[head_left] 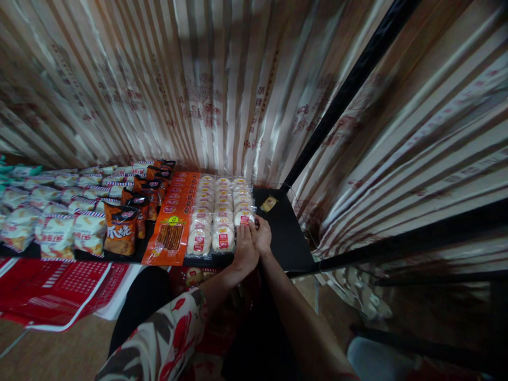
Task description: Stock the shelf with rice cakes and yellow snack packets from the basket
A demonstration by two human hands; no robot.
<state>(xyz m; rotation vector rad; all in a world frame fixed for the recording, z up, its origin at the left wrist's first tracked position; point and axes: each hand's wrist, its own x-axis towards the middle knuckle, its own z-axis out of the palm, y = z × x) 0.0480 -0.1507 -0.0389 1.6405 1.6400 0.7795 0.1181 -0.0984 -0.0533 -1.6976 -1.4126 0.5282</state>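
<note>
Both hands are at the right-hand column of clear packets of round white rice crackers. My left hand (246,250) is at the lower edge of the front rice cracker packet (242,217), its fingers pointing up and close together. Pressed against it, my right hand (262,236) has its fingers curled on the packet's right edge. The hands partly hide the packet, which has a red label. Two more columns of rice cracker packets (223,238) stand in neat rows to the left. Beside those lie orange packs of brown sticks (169,236).
Orange-black snack bags (120,230) and white snack bags (89,233) fill the shelf's left. A small yellowish packet (269,203) lies on the black shelf (289,233) near a black post (337,100). A red basket (59,288) is below; patterned curtain (222,79) hangs behind.
</note>
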